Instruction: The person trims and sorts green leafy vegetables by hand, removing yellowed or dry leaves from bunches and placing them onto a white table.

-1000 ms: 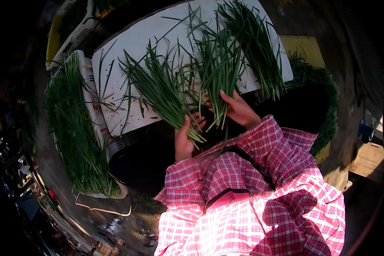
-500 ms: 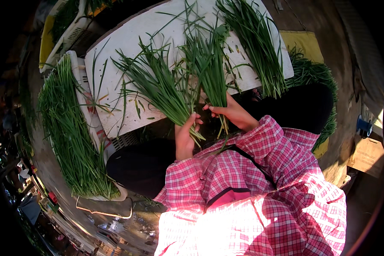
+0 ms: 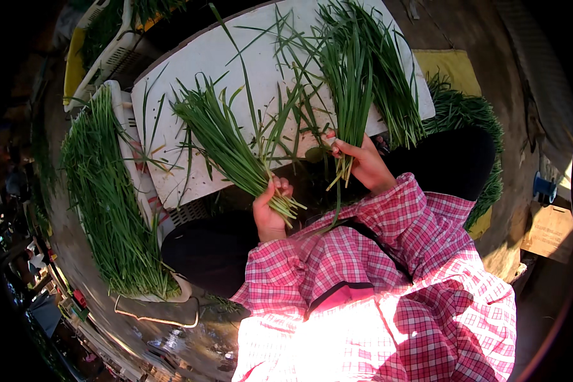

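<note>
Near the white board's front edge, my left hand (image 3: 274, 205) is closed round the stem ends of a bunch of garlic chives (image 3: 226, 143), whose leaves fan up and left over the board (image 3: 204, 54). My right hand (image 3: 365, 162) grips a second, narrower bunch (image 3: 349, 89) low on its stems, the leaves pointing away from me. That bunch lies close against a larger heap of garlic chives (image 3: 395, 76) on the board's right side. A few loose blades stand between the two bunches. Leaf scraps are scattered over the board.
A white crate (image 3: 122, 118) heaped with long chives (image 3: 111, 204) stands left, with a wire handle (image 3: 162, 320) at its near end. Another crate (image 3: 122, 44) is far left. More chives (image 3: 468, 121) lie right, beside a yellow cloth (image 3: 449, 63). A cardboard box (image 3: 547, 232) sits far right.
My right hand has moved right with its bunch, widening the gap from the left bunch and bringing it against the heap. My left hand has shifted slightly, still holding its bunch.
</note>
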Demonstrator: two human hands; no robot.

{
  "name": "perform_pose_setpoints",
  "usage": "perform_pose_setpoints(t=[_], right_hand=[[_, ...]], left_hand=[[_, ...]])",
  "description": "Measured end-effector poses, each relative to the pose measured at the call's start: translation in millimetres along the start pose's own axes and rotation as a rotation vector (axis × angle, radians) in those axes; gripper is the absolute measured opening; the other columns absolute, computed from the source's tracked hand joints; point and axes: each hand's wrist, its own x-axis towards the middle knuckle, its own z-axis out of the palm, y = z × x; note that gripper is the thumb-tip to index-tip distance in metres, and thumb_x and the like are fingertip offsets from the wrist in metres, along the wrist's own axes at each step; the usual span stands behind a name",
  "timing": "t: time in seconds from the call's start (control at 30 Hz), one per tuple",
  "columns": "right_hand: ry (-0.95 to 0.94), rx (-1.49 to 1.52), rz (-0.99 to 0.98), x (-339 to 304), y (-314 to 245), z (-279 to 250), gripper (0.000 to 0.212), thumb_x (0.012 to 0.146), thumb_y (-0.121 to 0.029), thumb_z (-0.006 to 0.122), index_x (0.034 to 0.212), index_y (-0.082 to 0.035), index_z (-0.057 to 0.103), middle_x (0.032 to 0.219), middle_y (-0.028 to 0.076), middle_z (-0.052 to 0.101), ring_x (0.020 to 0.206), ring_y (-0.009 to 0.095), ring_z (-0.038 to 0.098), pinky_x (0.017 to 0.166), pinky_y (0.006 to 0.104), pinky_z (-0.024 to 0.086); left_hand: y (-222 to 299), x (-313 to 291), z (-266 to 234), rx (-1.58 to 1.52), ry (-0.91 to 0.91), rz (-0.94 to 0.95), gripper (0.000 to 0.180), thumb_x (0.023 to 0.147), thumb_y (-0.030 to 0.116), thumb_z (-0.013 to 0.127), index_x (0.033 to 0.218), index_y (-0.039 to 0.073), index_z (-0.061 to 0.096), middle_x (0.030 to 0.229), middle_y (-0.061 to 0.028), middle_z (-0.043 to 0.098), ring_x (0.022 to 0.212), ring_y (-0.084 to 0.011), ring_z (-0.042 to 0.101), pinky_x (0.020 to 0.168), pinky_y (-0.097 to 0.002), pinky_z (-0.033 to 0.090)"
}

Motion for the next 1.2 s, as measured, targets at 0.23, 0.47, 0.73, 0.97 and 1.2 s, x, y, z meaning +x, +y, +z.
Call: perform_pose_setpoints(t=[0.23,0.47,0.73,0.97,1.2], right_hand=[[-0.043,-0.057,0.100,-5.4,-0.1,11.4,0.026,0.077,-0.002,0.053,0.101,0.000,0.045,0.091,0.006,0.055,0.072,0.010,0.050,0.064,0.0223,0.042],[0.029,0.059,-0.020,-5.6,-2.4,12.3,0.023,0.079,-0.004,0.051,0.102,-0.001,0.044,0.091,0.006,0.054,0.071,0.010,0.050,0.064,0.0220,0.042],[0.029,-0.009,0.087,-6.2,0.6,11.9,0.023,0.081,-0.004,0.049,0.103,-0.003,0.043,0.089,0.006,0.054,0.071,0.010,0.050,0.064,0.0215,0.043],[-0.030,-0.222,0.073,-6.1,37.3,32.7,0.034,0.072,-0.005,0.059,0.102,-0.003,0.042,0.086,0.003,0.052,0.075,0.009,0.050,0.064,0.0220,0.041],[0.001,-0.345,0.120,-5.6,49.1,35.7,0.039,0.068,-0.002,0.061,0.103,-0.003,0.042,0.081,0.001,0.050,0.073,0.009,0.050,0.064,0.0222,0.041]], left_hand=[[-4.9,-0.5,-4.5,0.163,0.137,-0.120,0.017,0.075,-0.001,0.050,0.092,-0.003,0.048,0.083,-0.0104,0.052,0.081,-0.0230,0.052,0.074,-0.0320,0.046],[-6.6,-3.7,-0.4,0.311,0.180,-0.069,0.030,0.072,-0.006,0.049,0.102,-0.005,0.044,0.097,-0.0151,0.050,0.082,-0.0218,0.050,0.071,-0.0284,0.046],[-6.5,-2.8,1.3,0.352,0.133,-0.107,0.032,0.070,-0.010,0.050,0.102,-0.005,0.046,0.093,-0.0147,0.053,0.082,-0.0225,0.055,0.067,-0.0268,0.048],[-11.4,-2.1,1.5,0.431,0.172,-0.155,0.040,0.066,-0.014,0.050,0.105,-0.005,0.046,0.094,-0.0127,0.054,0.088,-0.0230,0.054,0.076,-0.0323,0.047],[-15.0,-3.4,13.1,0.491,0.178,-0.152,0.045,0.064,-0.014,0.051,0.107,-0.002,0.045,0.096,-0.0091,0.053,0.087,-0.0191,0.054,0.076,-0.0288,0.045]])
